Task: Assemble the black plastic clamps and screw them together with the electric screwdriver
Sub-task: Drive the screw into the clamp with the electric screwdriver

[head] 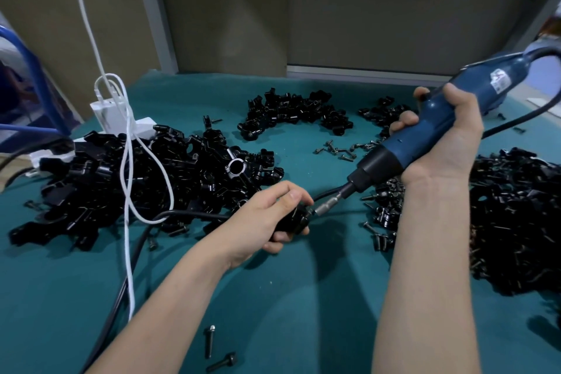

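Observation:
My left hand grips a black plastic clamp just above the green table mat. My right hand is wrapped round the blue electric screwdriver, which slants down to the left. Its metal bit meets the clamp's right side at a screw. Most of the clamp is hidden by my fingers.
Heaps of black clamp parts lie at the left, at the back and at the right. Loose screws are scattered mid-table, two more near the front. A white charger, white cable and black cords cross the left side.

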Demonstrator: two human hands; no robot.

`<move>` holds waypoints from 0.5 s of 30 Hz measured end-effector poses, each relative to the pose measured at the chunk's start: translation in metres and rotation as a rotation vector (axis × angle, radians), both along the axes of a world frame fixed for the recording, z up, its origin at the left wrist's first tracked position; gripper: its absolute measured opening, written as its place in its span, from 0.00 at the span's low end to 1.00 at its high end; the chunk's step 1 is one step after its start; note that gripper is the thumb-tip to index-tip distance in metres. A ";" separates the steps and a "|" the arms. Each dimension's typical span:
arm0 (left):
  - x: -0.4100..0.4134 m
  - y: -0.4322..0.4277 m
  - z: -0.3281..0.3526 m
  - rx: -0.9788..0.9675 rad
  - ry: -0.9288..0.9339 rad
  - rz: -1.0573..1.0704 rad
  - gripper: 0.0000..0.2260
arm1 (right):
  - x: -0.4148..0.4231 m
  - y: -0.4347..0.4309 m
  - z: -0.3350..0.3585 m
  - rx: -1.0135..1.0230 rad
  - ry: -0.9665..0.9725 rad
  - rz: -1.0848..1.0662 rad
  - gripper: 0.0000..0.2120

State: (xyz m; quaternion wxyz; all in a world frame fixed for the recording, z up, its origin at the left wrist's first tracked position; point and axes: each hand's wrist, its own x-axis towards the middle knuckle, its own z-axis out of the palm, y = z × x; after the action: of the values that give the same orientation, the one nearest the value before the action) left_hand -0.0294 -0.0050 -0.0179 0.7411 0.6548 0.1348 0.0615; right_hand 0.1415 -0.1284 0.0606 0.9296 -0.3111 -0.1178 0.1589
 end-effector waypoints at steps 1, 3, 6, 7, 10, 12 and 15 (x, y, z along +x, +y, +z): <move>0.000 0.001 0.000 -0.003 0.006 -0.019 0.11 | -0.001 0.001 0.000 -0.001 -0.015 0.009 0.05; -0.001 0.001 -0.001 -0.016 0.020 -0.057 0.11 | -0.002 0.002 0.000 -0.004 -0.046 0.031 0.05; 0.000 0.000 -0.004 -0.057 0.054 -0.096 0.10 | -0.006 0.004 0.000 -0.018 -0.087 0.066 0.10; 0.001 -0.001 -0.005 -0.089 0.071 -0.100 0.09 | -0.007 0.004 0.000 -0.024 -0.098 0.079 0.13; -0.001 0.002 -0.007 -0.228 0.142 -0.157 0.09 | -0.009 0.006 -0.001 -0.041 -0.120 0.113 0.13; -0.002 0.003 -0.008 -0.305 0.178 -0.217 0.10 | -0.009 0.008 -0.001 -0.071 -0.120 0.128 0.06; -0.001 0.002 -0.013 -0.342 0.200 -0.229 0.12 | -0.007 0.010 -0.004 -0.135 -0.107 0.118 0.06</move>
State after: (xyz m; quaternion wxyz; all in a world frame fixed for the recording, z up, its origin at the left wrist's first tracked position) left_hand -0.0302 -0.0025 -0.0305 0.8265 0.5335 0.1409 -0.1118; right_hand 0.1345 -0.1186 0.0562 0.8880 -0.3734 -0.1744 0.2039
